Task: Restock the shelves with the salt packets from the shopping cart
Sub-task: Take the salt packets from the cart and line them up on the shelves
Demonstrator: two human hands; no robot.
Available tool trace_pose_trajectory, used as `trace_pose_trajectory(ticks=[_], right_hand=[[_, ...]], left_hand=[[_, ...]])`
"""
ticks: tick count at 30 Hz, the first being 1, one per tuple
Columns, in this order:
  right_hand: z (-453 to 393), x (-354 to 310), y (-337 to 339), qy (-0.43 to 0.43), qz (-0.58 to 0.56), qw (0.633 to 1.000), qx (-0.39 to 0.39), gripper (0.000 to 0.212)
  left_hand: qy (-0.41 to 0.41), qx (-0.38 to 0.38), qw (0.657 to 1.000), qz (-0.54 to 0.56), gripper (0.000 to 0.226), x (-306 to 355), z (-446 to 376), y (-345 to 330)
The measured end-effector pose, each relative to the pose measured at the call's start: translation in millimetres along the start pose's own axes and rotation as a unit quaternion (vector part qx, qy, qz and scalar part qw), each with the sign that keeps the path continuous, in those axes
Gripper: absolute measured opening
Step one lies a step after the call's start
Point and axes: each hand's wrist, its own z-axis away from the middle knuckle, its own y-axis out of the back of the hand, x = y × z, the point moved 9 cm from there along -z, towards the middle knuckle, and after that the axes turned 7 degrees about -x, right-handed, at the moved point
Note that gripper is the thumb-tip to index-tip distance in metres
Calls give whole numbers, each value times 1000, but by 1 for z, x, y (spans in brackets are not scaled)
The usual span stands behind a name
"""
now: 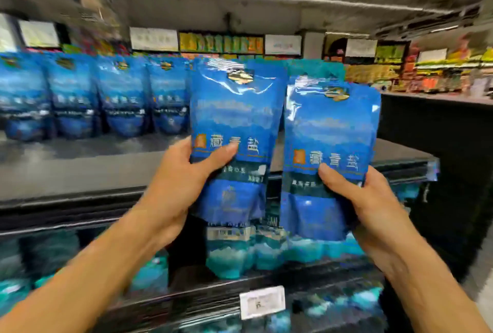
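Observation:
I hold two blue salt packets upright in front of the shelves. My left hand [184,180] grips the left salt packet [234,119] by its lower part, thumb across the front. My right hand [365,199] grips the right salt packet [330,130] the same way. Both packets hang above the front edge of the top shelf [80,170], side by side and nearly touching. A row of matching blue salt packets [93,95] stands at the back left of that shelf. The shopping cart is out of view.
Teal packets [266,250] fill the lower shelf under my hands. A white price tag [262,302] sits on that shelf's front rail. A black shelf end panel [440,162] rises at the right. Distant aisles of goods [426,66] lie behind.

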Motion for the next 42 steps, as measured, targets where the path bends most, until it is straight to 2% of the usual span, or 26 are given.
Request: trace_pose_trajectory(ticks=[4, 9, 11, 13, 16, 18, 20, 23, 28, 34, 38, 40, 42], right_hand=[[-94, -6, -46, -37, -24, 996, -76, 50], [-212, 25, -73, -82, 22, 995, -46, 13], [-245, 49, -75, -117, 43, 992, -36, 21], [-262, 70, -76, -141, 74, 987, -39, 39], [-270, 82, -80, -134, 135, 978, -81, 36], [-271, 76, -79, -112, 224, 961, -115, 36], [-271, 72, -77, -105, 298, 940, -132, 40], [-272, 77, -67, -133, 344, 924, -105, 32], [-285, 87, -66, -182, 345, 918, -66, 28], [-304, 100, -63, -184, 340, 922, -30, 40], [-313, 105, -66, -178, 341, 923, -15, 32], [-317, 109, -66, -163, 340, 926, -6, 30], [-320, 110, -67, -143, 351, 925, 1, 30]], left_hand=[[24, 54, 998, 4, 32, 18, -59, 55], [102, 97, 990, 23, 44, -11, -137, 109], [123, 121, 985, 29, 44, -35, -156, 122], [116, 134, 984, 35, 32, -56, -170, 129], [94, 95, 991, -7, 26, -73, -186, 134], [97, 54, 990, -93, 29, -74, -192, 139], [113, 19, 976, -183, 26, -79, -192, 144], [126, 37, 957, -259, 25, -82, -189, 153], [165, 75, 908, -378, 61, -81, -205, 162], [208, 80, 894, -388, 53, -87, -228, 156], [198, 68, 878, -430, 47, -84, -241, 148], [187, 80, 857, -474, 49, -80, -244, 148], [174, 87, 814, -547, 51, -75, -247, 145]])
